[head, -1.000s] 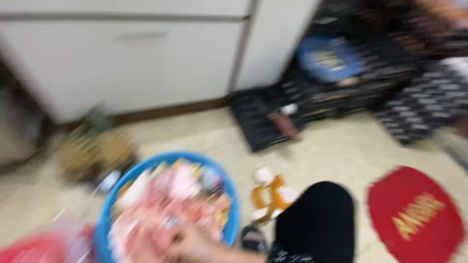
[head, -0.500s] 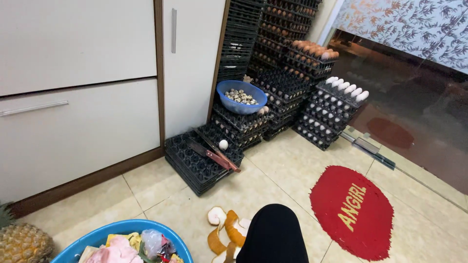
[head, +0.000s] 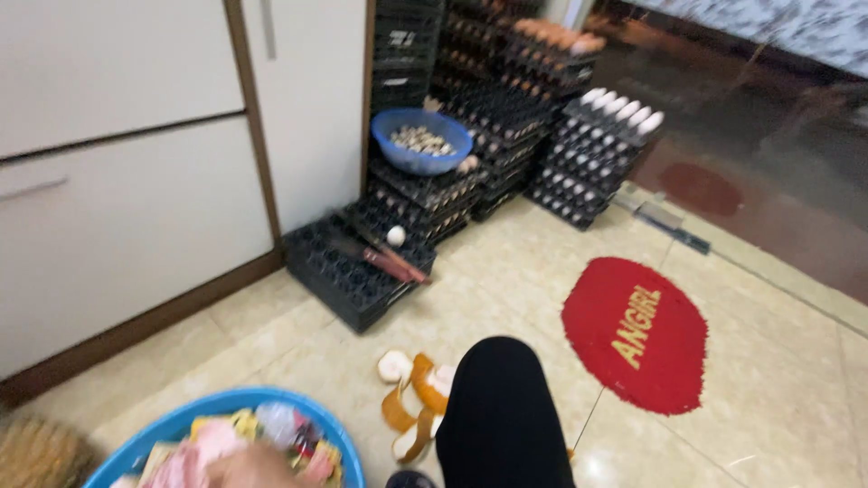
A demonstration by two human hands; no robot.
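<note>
Since the earlier frame, a blurred hand point(head: 249, 468) has risen into the blue basin point(head: 348, 450).
Near left, it rests over mixed packets point(head: 194, 452); finger state cannot be told.

The floor point(head: 506, 298) is glossy, smooth beige tile that mirrors the light. The red mat point(head: 635, 333) looks like matt, looped plastic or cloth; which, I cannot tell. The egg trays point(head: 357, 271) are matt black plastic, ridged. The small bowl point(head: 420, 140) and the big basin point(head: 348, 456) are smooth blue plastic. The cabinet point(head: 117, 208) has a smooth, satin white face with a wood-brown trim. The trouser knee point(head: 502, 416) is matt black cloth.
</note>
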